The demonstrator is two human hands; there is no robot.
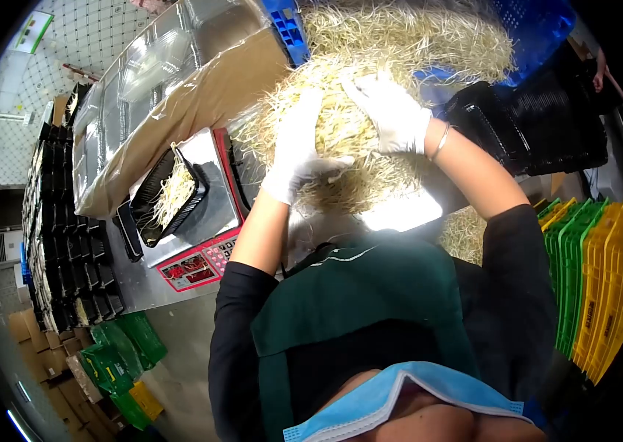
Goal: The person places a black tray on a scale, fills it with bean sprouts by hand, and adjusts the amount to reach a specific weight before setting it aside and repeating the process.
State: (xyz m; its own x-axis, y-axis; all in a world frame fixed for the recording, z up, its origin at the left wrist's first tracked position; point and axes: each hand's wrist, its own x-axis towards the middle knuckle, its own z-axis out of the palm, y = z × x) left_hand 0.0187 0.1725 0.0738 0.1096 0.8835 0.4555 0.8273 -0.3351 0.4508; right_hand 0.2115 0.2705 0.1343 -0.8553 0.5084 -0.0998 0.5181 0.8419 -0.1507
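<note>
"Head view: what's in hand?"

"Gloved left hand (pixel 296 151), thumb spread wide, and right hand (pixel 396 114), fingers outstretched, cup a sprout heap (pixel 338 121) back from the tabletop's (pixel 148 286) near edge."

"Farther out?"

"Left along that edge, a scale (pixel 199 267) bearing a black tray (pixel 198 190) of sprouts; beyond the heap, a blue crate (pixel 293 29)."

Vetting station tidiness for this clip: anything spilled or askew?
Two mild things. Loose sprouts spread beyond the blue crate, strands straggling toward the digital scale; it looks spilled, though possibly just a working heap. The black tray on the scale seems slightly skewed to its platform. No damage visible.
</note>
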